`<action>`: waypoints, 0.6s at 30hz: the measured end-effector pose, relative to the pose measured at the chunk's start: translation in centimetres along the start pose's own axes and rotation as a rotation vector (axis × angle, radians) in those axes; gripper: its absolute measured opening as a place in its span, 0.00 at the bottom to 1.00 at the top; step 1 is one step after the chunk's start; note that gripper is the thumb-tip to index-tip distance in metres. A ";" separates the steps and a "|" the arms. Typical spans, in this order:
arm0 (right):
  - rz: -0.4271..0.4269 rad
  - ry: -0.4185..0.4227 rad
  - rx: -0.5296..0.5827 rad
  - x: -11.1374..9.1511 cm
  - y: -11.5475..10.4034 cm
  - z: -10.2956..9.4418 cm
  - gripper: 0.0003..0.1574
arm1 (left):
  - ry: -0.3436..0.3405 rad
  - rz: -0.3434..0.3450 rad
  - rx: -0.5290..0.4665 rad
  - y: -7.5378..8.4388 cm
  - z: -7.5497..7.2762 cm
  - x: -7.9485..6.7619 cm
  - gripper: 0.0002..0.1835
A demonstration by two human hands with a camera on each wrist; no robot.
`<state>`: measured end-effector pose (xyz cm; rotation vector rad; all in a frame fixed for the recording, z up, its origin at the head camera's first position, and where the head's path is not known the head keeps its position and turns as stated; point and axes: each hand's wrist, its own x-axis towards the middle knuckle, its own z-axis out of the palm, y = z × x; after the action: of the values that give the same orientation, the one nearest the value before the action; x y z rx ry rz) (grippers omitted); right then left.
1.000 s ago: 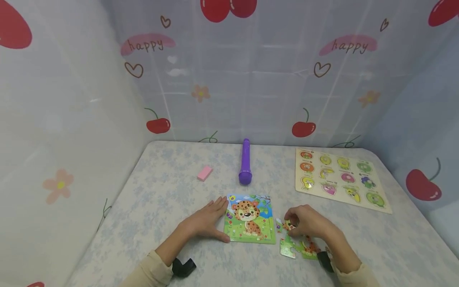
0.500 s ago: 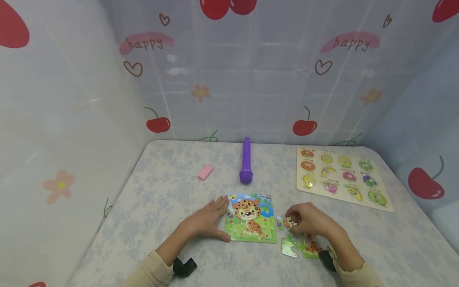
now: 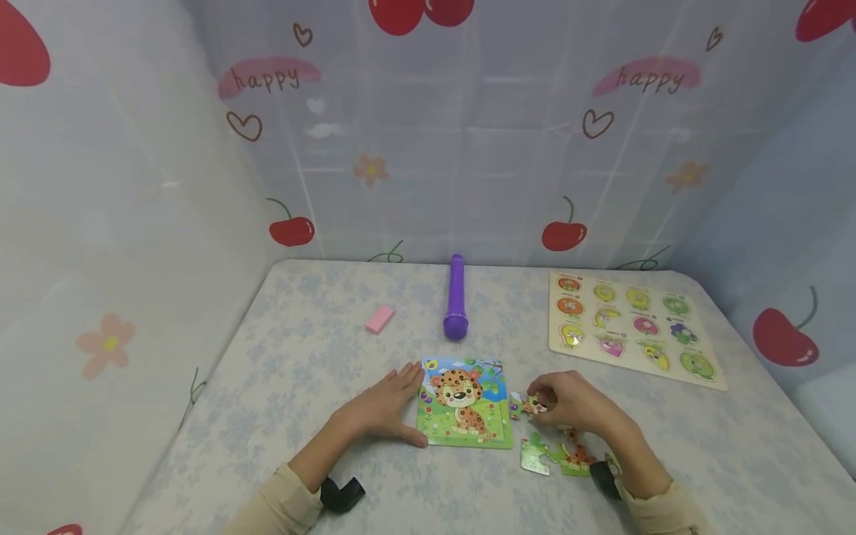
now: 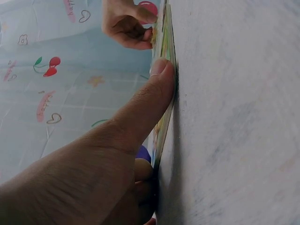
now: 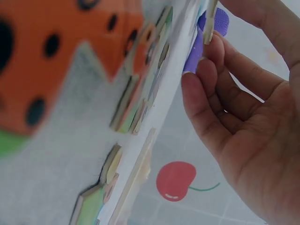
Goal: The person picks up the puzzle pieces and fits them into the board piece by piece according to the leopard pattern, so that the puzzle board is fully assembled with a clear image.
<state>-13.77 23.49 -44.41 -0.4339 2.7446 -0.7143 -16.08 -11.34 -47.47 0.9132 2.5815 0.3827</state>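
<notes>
My left hand [image 3: 381, 405] lies with straight fingers along the left edge of a square leopard puzzle board [image 3: 438, 438]. In the left wrist view its thumb [image 4: 145, 101] touches the board's edge. Just right of the board, my right hand [image 3: 578, 403] pinches a jigsaw piece [image 3: 533, 406] printed with part of the leopard's face. The right wrist view shows that jigsaw piece [image 5: 210, 23] edge-on at the fingertips. Nearer the person lie a green corner piece [image 3: 535, 455] and a spotted leopard-body piece [image 3: 576, 455], partly covered by the right hand and wrist.
A purple toy microphone [image 3: 456, 297] lies at the back middle, with a pink block [image 3: 380, 319] to its left. Back right is a wooden fruit puzzle board [image 3: 631, 327]. Patterned curtains [image 3: 428, 148] rise behind and beside the table [image 3: 321, 312].
My right hand has shifted the pinched jigsaw piece slightly away from the person, beside the board. The left hand stays where it was; the head view has drifted a little.
</notes>
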 end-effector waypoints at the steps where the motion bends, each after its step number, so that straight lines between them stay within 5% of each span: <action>1: -0.006 0.006 -0.001 0.0 -0.1 0.0 0.17 | 0.001 0.000 -0.002 0.0 0.0 0.0 0.66; 18: -0.195 0.040 -0.052 1.8 -4.5 1.0 0.19 | 0.006 0.008 0.002 -0.3 0.2 0.2 0.66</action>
<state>-14.12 18.73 -43.27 -0.7139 2.7897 -0.7057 -16.26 -11.42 -47.81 0.9244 2.5855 0.3858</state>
